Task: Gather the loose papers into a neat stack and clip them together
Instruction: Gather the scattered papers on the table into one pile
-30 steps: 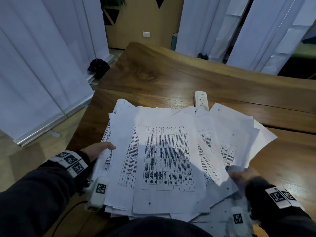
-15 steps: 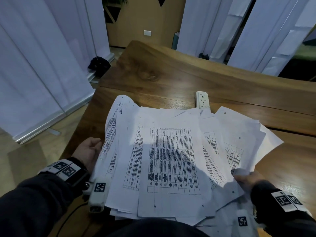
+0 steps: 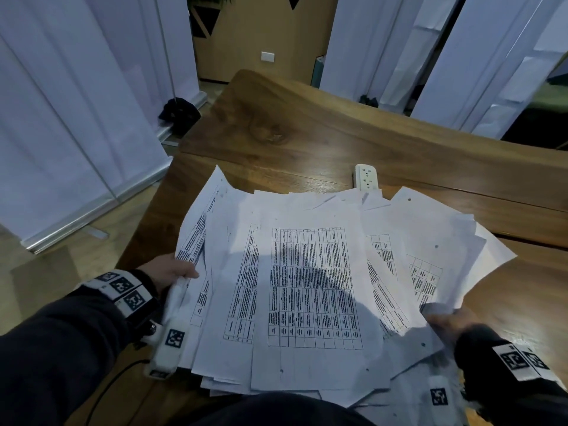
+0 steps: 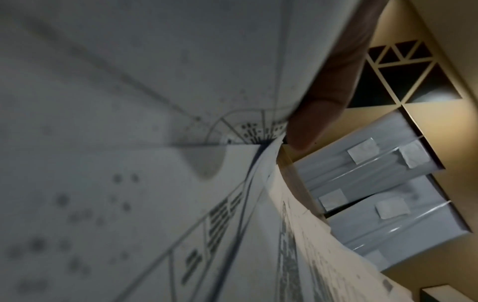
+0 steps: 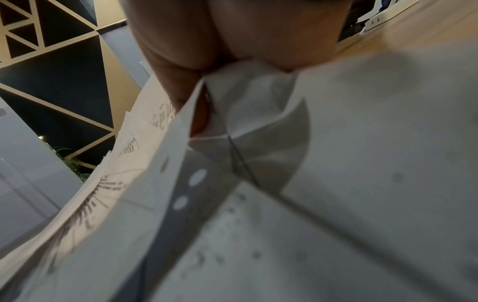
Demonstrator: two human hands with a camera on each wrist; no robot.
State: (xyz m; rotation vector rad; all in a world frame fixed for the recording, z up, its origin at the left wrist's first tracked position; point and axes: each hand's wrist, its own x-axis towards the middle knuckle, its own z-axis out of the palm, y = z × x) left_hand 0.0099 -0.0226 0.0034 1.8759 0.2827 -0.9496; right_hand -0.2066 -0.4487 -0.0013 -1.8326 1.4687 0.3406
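A fanned, uneven pile of white printed papers (image 3: 313, 287) with tables on them is held above the near edge of the wooden table (image 3: 307, 133). My left hand (image 3: 172, 272) grips the pile's left edge, thumb on top; its thumb (image 4: 310, 122) shows beside the sheets (image 4: 181, 183) in the left wrist view. My right hand (image 3: 448, 321) grips the pile's lower right corner, and in the right wrist view its fingers (image 5: 232, 40) pinch crumpled sheets (image 5: 284, 183). No clip is in view.
A white power strip (image 3: 366, 177) lies on the table just beyond the papers. White blinds (image 3: 61, 118) hang at the left and back. A dark object (image 3: 178, 112) sits on the floor by the table's far left corner.
The pile has lifted and its left edge has curled up. My left hand moved under and onto that edge and now grips it. My right hand kept its hold on the lower right corner.
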